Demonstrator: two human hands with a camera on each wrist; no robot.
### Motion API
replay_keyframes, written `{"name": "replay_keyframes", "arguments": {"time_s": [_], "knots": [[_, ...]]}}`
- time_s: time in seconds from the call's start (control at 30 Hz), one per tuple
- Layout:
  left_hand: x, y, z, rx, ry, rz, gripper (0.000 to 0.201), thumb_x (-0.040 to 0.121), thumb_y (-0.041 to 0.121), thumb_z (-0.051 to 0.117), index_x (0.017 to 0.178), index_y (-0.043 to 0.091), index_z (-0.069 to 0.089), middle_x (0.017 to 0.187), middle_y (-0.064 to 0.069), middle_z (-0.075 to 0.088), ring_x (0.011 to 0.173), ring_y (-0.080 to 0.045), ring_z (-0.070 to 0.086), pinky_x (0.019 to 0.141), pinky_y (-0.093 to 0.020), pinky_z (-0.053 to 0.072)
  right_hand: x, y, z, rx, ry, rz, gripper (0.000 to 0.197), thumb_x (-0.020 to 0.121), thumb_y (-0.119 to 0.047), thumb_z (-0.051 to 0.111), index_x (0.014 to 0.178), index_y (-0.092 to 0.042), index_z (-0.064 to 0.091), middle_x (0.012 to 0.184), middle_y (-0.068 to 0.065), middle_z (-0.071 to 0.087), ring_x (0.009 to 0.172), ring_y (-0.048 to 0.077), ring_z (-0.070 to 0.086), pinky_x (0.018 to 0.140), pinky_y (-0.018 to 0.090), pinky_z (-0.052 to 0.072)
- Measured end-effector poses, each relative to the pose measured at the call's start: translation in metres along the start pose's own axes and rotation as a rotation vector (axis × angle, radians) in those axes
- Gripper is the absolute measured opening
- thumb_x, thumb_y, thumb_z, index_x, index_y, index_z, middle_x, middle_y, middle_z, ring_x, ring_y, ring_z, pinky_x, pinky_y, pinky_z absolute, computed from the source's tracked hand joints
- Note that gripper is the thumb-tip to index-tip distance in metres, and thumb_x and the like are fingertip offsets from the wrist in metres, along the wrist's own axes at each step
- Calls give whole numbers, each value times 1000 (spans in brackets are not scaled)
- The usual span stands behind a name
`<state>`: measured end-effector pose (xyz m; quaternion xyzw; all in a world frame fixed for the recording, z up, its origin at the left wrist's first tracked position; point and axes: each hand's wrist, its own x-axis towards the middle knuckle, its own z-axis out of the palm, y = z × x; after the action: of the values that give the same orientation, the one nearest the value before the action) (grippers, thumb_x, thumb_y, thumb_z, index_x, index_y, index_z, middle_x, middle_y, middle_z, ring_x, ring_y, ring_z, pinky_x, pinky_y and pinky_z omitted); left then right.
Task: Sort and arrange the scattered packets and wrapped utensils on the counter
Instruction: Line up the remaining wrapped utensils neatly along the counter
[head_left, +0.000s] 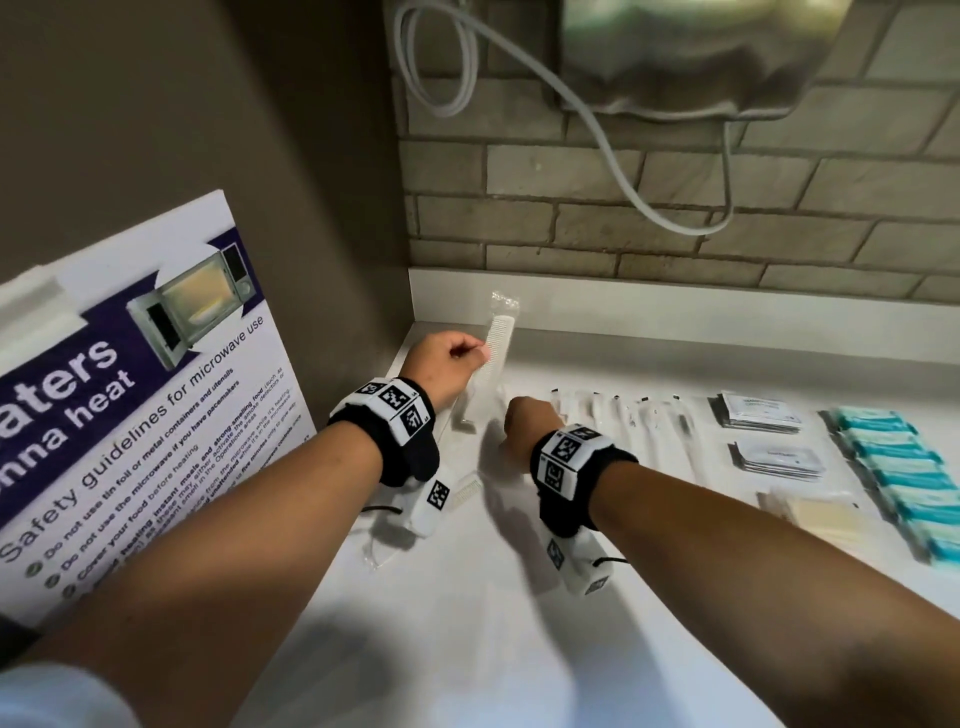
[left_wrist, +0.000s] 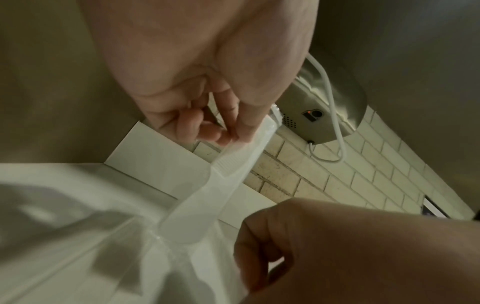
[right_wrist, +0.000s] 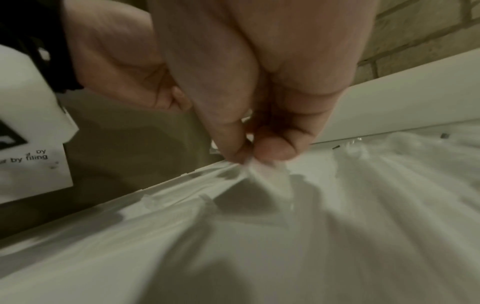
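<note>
Forearms fill the near field of the head view. We hold a clear-wrapped white plastic comb (head_left: 496, 338) in the left hand (head_left: 447, 366), thumb and curled fingers (left_wrist: 207, 131) pinching its toothed part. Its long axis runs from the back corner of the white counter (head_left: 467, 623) toward us, handle end nearest and low over the counter. Our right hand (head_left: 527, 423) is closer to that near end; its thumb and forefinger pinch a bit of clear wrapper (right_wrist: 270, 181), which we judge to be the comb's trailing sleeve. The coming move, we judge, turns on lowering the comb along this axis.

A second wrapped comb (head_left: 465, 488) lies just below the left wrist. Right of the comb lie a row of clear-wrapped slender utensils (head_left: 639, 421), then dark-edged sachets (head_left: 758, 413), then teal packets (head_left: 893, 467). A microwave safety poster (head_left: 130, 415) leans on the wall to the comb's left.
</note>
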<state>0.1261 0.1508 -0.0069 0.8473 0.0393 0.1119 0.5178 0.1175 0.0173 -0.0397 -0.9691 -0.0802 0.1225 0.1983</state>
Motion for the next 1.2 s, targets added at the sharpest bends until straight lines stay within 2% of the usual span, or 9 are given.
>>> {"name": "replay_keyframes", "arguments": {"time_s": [0.17,0.27,0.4,0.6,0.7,0.8,0.9,1.07,1.2], "knots": [[6,-14,7,60,-9,-105,13,88,16,66,95,7,73,87,-8,71,79,-16,62,85,-30,52,-2,1,0,-78,-143,35,23,85,-25,66,95,-5,69,93,8,71,85,25,69,69,28,51],[8,-17,6,91,-27,-108,16,89,15,66,98,5,73,94,-9,72,83,-16,64,84,-26,50,-5,9,-8,-96,-98,-14,25,91,-18,58,107,-2,69,107,11,70,100,27,68,83,31,55],[17,-17,-5,65,-15,-131,16,91,10,62,100,3,72,98,-10,71,88,-18,63,86,-24,47,-21,10,-19,-312,-150,-197,34,91,-18,58,122,-6,62,122,11,62,114,30,56,95,36,49],[21,-21,-10,131,-66,-166,13,88,10,65,96,4,74,91,-7,69,87,-19,63,88,-25,49,-19,6,-14,-552,-176,-254,43,91,-41,54,127,-18,57,120,6,58,121,28,44,90,38,44],[16,-24,-2,209,-138,-176,8,84,9,68,83,6,75,92,-8,74,87,-19,66,92,-27,50,-15,8,-14,-567,-144,-216,39,89,-37,59,122,-15,60,119,7,60,122,28,45,89,37,44],[6,-25,11,245,-211,-211,7,82,7,70,84,4,75,84,-7,72,81,-18,66,81,-22,50,-14,14,-14,-539,-124,-176,30,88,-24,59,116,-14,64,116,7,63,122,28,45,92,38,44],[1,-23,25,261,-226,-253,8,80,7,72,86,2,75,79,-8,70,71,-17,64,64,-19,50,-18,21,-19,-495,-136,-151,33,89,-25,58,120,-17,63,116,8,62,124,28,45,97,39,45],[4,-23,31,223,-239,-318,11,77,12,74,76,1,75,78,-14,75,81,-28,73,85,-40,58,-22,24,-27,-462,-127,-169,34,91,-21,54,124,-15,61,122,8,59,123,28,46,93,37,44],[10,-22,11,363,-194,-253,7,82,12,68,83,10,75,96,-6,75,94,-23,69,88,-26,52,-27,9,-27,-367,-141,-331,38,88,-19,55,126,-22,60,125,5,57,121,26,49,94,39,48]]}}
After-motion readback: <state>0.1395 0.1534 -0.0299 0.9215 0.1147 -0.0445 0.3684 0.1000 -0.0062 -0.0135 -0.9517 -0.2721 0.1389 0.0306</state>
